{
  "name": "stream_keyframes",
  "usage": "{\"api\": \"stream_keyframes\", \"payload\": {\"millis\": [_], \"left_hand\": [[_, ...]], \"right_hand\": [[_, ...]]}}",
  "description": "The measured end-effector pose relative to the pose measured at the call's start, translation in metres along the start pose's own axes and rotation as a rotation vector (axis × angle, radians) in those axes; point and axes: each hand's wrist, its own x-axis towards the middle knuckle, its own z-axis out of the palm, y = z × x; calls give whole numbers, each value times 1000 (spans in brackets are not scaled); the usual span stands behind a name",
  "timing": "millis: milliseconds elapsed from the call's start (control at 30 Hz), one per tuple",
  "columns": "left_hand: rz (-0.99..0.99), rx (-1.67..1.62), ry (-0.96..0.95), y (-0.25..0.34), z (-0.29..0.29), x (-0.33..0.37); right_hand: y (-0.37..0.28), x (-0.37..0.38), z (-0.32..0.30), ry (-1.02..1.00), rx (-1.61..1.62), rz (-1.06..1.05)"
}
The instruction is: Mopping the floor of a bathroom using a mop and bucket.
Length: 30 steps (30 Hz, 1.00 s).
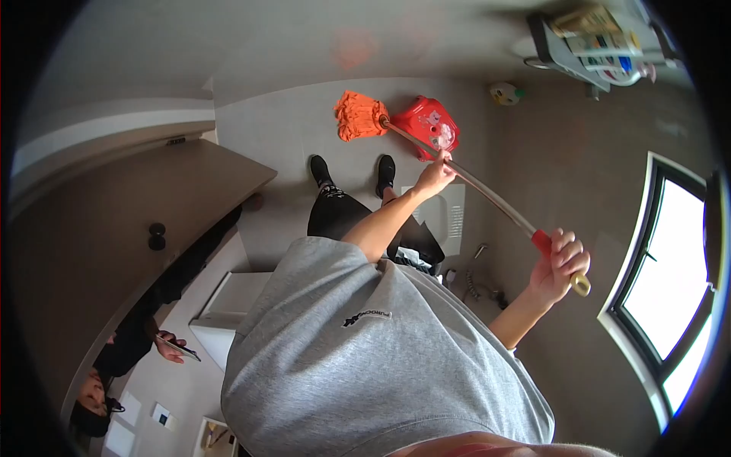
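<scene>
A mop with an orange head (355, 116) reaches diagonally across the view. My left hand (436, 177) is closed round the middle of its metal pole (491, 194). At the red grip near the pole's end, my right hand (560, 266) is wrapped round the handle, and a yellowish hanging loop (580, 285) sticks out beyond it. The mop head is at the grey floor, in front of my feet and left of a red plastic stool (430, 128). The pole passes over the stool's near side.
A white squat toilet (454, 213) and a dark bin (426, 240) are close to my legs. On the left stands a brown door (99, 221), with another person's hand (171, 348) holding a phone beyond it. A window (662, 266) and a wall shelf of bottles (579, 57) are at right.
</scene>
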Motion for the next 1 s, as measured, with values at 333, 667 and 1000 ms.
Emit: {"api": "stream_keyframes", "payload": {"millis": [333,667,1000], "left_hand": [[46,450,3,97,-181,-44],[-534,504,286,-26,-428,-118],[-16,1080,870,20,-415,-155]], "right_hand": [[1,14,84,-224,-136,-9],[178,-74,248,-416,23,472],[211,-72,279,-816,-65,437]]}}
